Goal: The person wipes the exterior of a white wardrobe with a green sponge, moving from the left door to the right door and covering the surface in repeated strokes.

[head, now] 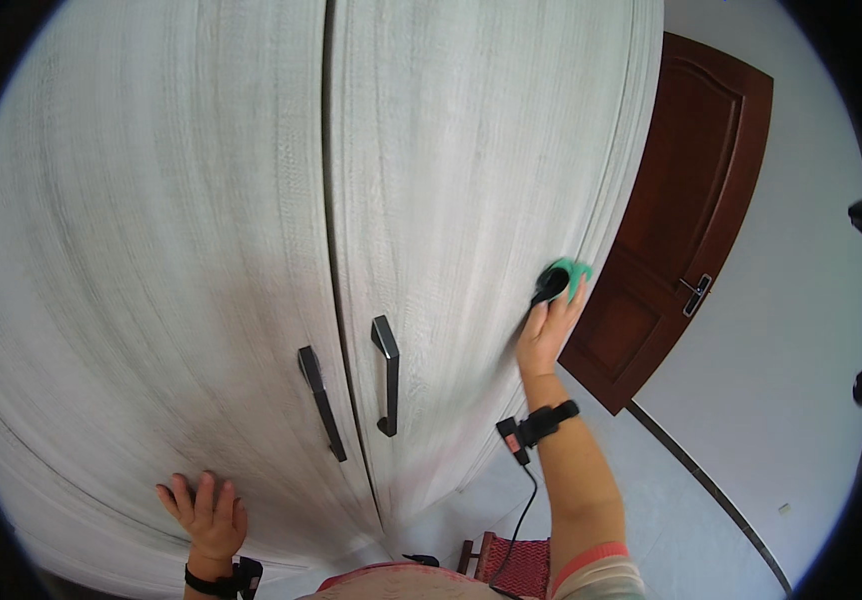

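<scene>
A tall wardrobe with pale grey wood-grain doors fills most of the view. My right hand (pixel 548 330) is stretched out against the outer edge of the right door (pixel 468 187), gripping a green cloth (pixel 579 271). A black round object (pixel 552 283) sits at the fingers beside the cloth; its kind is unclear. Lower down, my left hand (pixel 207 514) has its fingers apart at the surface of the left door (pixel 175 262), holding nothing. Between the hands, two dark bar handles, the left handle (pixel 323 405) and the right handle (pixel 392 390), flank the gap where the doors meet.
A brown panelled door (pixel 690 165) with a metal lever handle (pixel 696 294) stands right of the wardrobe, near a white wall (pixel 783 360). Below, a red woven stool (pixel 524 562) stands on the pale floor (pixel 656 487). A cable (pixel 524 517) hangs from my right wrist's black strap.
</scene>
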The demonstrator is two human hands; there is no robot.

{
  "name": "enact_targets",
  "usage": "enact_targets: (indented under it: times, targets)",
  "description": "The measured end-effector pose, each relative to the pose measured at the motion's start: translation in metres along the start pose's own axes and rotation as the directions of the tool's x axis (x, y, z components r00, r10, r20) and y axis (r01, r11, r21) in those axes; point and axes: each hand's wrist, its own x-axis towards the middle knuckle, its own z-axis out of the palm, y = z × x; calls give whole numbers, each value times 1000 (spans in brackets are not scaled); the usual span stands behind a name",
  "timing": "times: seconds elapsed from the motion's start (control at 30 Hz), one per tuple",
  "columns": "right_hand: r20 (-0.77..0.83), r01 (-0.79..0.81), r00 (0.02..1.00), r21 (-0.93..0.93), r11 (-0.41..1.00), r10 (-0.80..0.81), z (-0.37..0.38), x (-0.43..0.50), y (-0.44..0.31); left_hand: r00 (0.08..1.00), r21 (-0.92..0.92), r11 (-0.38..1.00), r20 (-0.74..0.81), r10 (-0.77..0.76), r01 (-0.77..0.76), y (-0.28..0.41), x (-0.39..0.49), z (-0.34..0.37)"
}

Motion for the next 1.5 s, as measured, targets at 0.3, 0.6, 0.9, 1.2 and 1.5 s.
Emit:
enact_targets:
  times: [0.3,0.6,0.9,1.2,1.5]
  targets:
    - [209,-371,906,-19,928,367,-5,-111,13,1000,47,999,15,8,-8,-2,-3,1]
    - [532,-625,516,-303,719,672,-19,-198,32,999,79,996,2,47,-47,-1,-4,13]
    - [536,-725,525,-125,677,661,3,-292,10,997,89,993,13,81,-82,-2,-6,15]
    - [619,-817,408,-81,571,671,-6,-271,-12,982,-225,964,91,166,-142,18,6,19]
    - [366,-585,768,67,809,525,-15,-171,-59,981,-553,814,-34,193,-180,65,37,39]
